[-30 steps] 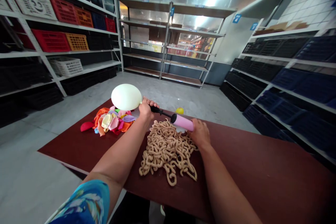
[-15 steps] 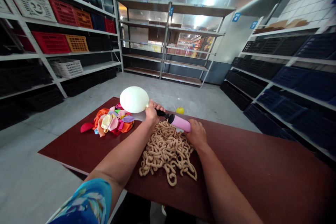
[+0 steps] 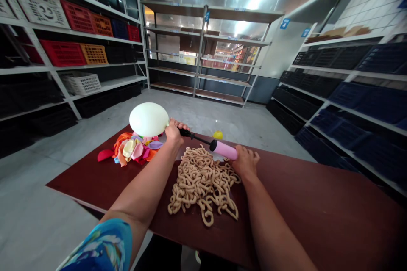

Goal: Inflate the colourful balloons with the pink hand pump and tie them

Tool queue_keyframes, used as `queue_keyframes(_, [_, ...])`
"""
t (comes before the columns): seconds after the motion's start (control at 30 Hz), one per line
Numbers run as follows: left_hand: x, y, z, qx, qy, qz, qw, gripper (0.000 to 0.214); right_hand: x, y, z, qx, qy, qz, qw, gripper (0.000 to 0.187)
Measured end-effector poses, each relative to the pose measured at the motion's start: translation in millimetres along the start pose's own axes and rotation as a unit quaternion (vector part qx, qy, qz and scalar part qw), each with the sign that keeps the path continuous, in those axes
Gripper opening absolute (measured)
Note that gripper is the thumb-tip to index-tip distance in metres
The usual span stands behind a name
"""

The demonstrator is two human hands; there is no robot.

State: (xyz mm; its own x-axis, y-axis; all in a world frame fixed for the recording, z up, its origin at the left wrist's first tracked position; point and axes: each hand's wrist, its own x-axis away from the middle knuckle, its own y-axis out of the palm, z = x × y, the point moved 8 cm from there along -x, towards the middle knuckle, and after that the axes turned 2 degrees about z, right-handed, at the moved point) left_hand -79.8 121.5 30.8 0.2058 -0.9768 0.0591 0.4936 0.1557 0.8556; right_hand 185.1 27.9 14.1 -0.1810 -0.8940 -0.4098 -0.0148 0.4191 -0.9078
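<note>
Here, inflated balloon (image 3: 149, 119) and pump (image 3: 224, 150) in hands (image 3: 174, 132) (unclear contents in crates (image 3: 62, 52)).

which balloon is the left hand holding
The large pale inflated balloon, held by the left hand at its neck; the other balloons lie limp on the table.

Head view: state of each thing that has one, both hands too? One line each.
Pale oval balloon: inflated, neck end at the left hand.
Pink-and-black cylindrical pump: drawn out, thin black rod exposed.
Left hand: closed on the pump's black end.
Right hand: closed around the pink barrel's end.
Multicoloured balloon heap: limp, loosely piled.
Tan rope-like strands: tangled, spread on the dark red table.
</note>
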Motion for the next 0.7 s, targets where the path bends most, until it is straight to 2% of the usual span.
queue_keyframes(0.13, [1,0.1,-5,0.009,-0.009,-0.010,1.000,0.041,2,5,1,-0.008,-0.002,-0.025,1.000,0.025])
queue_keyframes(0.47, [27,18.0,-40,-0.012,-0.050,-0.045,0.998,0.042,9,-1,-34,-0.030,-0.076,-0.007,0.997,0.035])
queue_keyframes(0.57, [29,20.0,-36,-0.023,-0.044,-0.043,0.998,0.042,9,-2,-37,-0.034,-0.084,-0.005,0.996,0.035])
queue_keyframes(0.7, [20,15.3,-20,-0.025,-0.031,-0.024,0.999,0.041,5,-4,-30,-0.015,-0.076,-0.004,0.997,0.032])
